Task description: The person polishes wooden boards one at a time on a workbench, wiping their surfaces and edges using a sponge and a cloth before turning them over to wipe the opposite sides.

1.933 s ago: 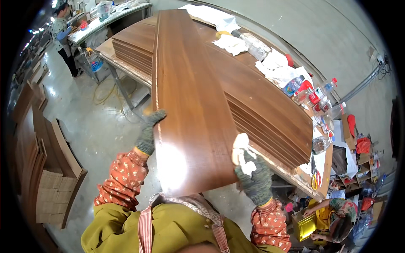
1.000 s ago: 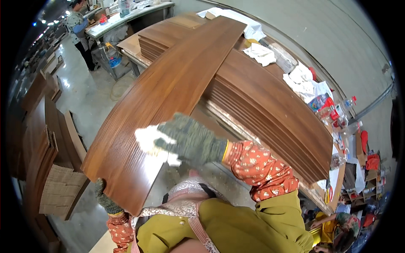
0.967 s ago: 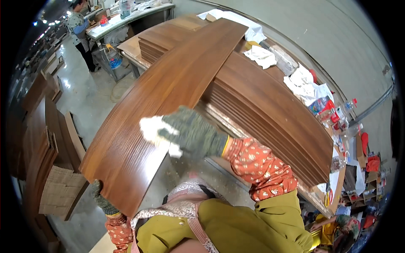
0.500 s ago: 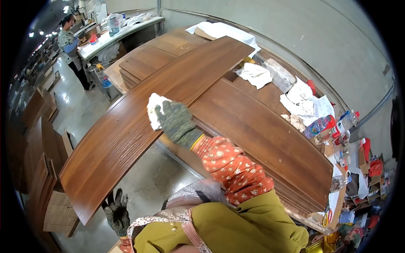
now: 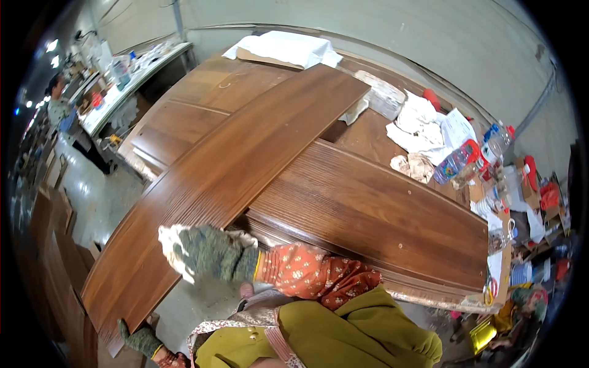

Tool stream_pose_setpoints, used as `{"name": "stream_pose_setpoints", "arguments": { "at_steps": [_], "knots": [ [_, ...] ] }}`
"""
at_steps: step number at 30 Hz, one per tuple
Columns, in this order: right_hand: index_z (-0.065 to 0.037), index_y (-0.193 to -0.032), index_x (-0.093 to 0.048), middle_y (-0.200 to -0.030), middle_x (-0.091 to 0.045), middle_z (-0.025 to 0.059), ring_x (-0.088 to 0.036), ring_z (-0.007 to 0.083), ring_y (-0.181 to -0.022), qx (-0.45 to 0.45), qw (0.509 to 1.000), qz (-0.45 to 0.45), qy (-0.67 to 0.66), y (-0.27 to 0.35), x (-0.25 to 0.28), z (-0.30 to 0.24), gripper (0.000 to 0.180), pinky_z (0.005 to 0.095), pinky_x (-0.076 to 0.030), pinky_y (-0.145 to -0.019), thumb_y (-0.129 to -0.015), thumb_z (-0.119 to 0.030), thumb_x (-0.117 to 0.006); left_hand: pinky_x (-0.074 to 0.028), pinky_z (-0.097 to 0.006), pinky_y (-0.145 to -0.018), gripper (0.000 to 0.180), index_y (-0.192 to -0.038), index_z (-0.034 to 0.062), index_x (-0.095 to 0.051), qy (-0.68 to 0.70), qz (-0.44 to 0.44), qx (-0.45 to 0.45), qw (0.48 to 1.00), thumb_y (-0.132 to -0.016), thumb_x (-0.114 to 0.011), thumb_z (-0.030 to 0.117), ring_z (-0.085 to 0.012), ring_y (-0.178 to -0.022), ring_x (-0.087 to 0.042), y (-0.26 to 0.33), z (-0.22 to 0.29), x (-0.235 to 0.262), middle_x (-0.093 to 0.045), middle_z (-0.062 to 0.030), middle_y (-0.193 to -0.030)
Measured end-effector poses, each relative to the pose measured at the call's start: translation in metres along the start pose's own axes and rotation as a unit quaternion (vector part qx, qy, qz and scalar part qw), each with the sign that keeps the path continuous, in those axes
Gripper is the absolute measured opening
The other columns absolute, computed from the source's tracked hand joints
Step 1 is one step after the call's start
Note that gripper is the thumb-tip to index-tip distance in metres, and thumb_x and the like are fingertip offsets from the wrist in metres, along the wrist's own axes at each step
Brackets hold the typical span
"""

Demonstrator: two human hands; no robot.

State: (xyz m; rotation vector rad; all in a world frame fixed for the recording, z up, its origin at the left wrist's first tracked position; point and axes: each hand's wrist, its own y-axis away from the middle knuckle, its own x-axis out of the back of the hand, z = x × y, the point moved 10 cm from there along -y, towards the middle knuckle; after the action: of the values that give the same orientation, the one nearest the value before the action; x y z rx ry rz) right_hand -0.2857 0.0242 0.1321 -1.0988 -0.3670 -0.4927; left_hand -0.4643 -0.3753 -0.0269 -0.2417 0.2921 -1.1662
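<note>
A long brown wood-grain panel (image 5: 245,141) lies slantwise across other panels, its near-left end jutting past them over the floor. My right hand (image 5: 221,253), in a grey-green knit glove, presses a bunched white rag (image 5: 175,253) on the lower part of this panel by its right edge. The rag pokes out past the fingertips. At the panel's near end, my gloved left hand (image 5: 142,340) grips the corner, thumb on the top face and the other fingers mostly hidden. Under the long panel, to the right, rests a stack of similar brown panels (image 5: 374,208).
Along the wall side lie a plastic-wrapped block (image 5: 380,95), crumpled white cloths (image 5: 420,119) and several plastic bottles (image 5: 457,161). Scissors (image 5: 491,291) lie at the right corner. A person (image 5: 73,129) stands by a white bench (image 5: 135,83) at far left. More panels (image 5: 64,257) lean at left.
My right hand has drawn the rag down along the panel toward its near end. My left hand, open beside the panel before, now holds its near corner. The view has shifted.
</note>
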Motion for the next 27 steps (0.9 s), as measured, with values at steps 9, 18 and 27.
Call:
{"name": "stream_pose_setpoints", "arguments": {
  "at_steps": [9, 18, 27],
  "knots": [
    [-0.003, -0.111, -0.055, -0.106, -0.054, 0.0192, -0.053, 0.0279, -0.089, -0.214, 0.965, -0.147, -0.042, 0.045, -0.032, 0.063, 0.041, 0.0381, -0.046, -0.069, -0.075, -0.022, -0.053, -0.048, -0.037, -0.084, 0.030, -0.111, 0.0022, -0.062, -0.089, 0.002, -0.057, 0.994, -0.081, -0.058, 0.005, -0.0272, -0.094, -0.058, -0.174, -0.012, -0.059, -0.058, -0.0131, -0.116],
    [0.000, -0.118, -0.053, -0.124, -0.048, 0.0267, -0.050, 0.0345, -0.105, -0.261, 0.937, -0.225, 0.064, 0.036, 0.005, 0.049, 0.051, 0.0392, -0.044, -0.067, -0.078, -0.033, -0.050, -0.046, -0.037, -0.089, 0.032, -0.111, -0.0001, -0.061, -0.203, -0.189, -0.215, 0.936, -0.080, -0.060, 0.003, -0.0237, -0.099, -0.056, -0.246, -0.037, -0.283, -0.058, -0.0135, -0.117],
    [-0.009, -0.119, -0.052, -0.106, -0.054, 0.0143, -0.052, 0.0289, -0.090, -0.372, 0.851, -0.229, 0.291, 0.131, 0.093, 0.059, 0.047, 0.0436, -0.045, -0.073, -0.075, -0.025, -0.057, -0.046, -0.032, -0.086, 0.043, -0.127, 0.0076, -0.050, 0.222, -0.474, 0.313, 0.793, -0.084, -0.051, 0.002, -0.0178, -0.115, -0.046, -0.158, -0.180, -0.533, -0.049, -0.0081, -0.131]
  ]
}}
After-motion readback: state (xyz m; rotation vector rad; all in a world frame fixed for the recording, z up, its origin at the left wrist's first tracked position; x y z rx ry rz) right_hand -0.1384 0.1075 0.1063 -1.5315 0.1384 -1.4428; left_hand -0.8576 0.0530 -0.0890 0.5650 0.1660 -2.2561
